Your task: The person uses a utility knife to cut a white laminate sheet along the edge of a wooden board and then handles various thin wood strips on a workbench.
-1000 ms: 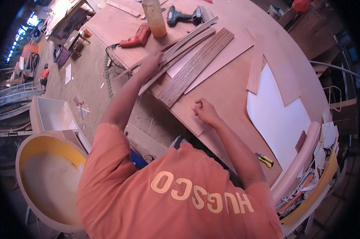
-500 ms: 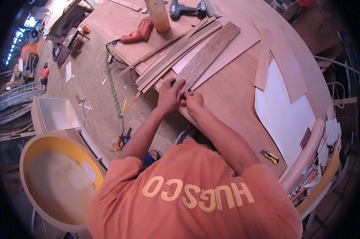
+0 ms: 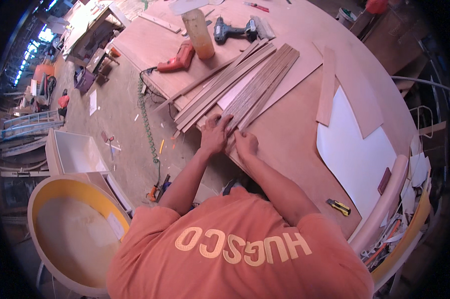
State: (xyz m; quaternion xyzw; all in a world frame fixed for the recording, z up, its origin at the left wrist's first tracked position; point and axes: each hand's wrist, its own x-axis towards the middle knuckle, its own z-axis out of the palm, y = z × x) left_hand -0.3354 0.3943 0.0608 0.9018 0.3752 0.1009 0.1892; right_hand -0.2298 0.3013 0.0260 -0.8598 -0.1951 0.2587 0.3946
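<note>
Two bare hands are meeting at the near edge of the tabletop [image 3: 289,117], over the closest ends of some brown wood strips [image 3: 261,82], which are slanting inward from that edge. The right hand [image 3: 247,144] is pinching a strip end between thumb and fingers; the left hand [image 3: 215,135] is curling its fingers over the ends beside it, though whether it is gripping cannot be told. Thinner strips [image 3: 227,85] are lying just left, overhanging the edge. Toward the left corner, a red drill [image 3: 179,59] is resting beside a bottle [image 3: 199,37].
</note>
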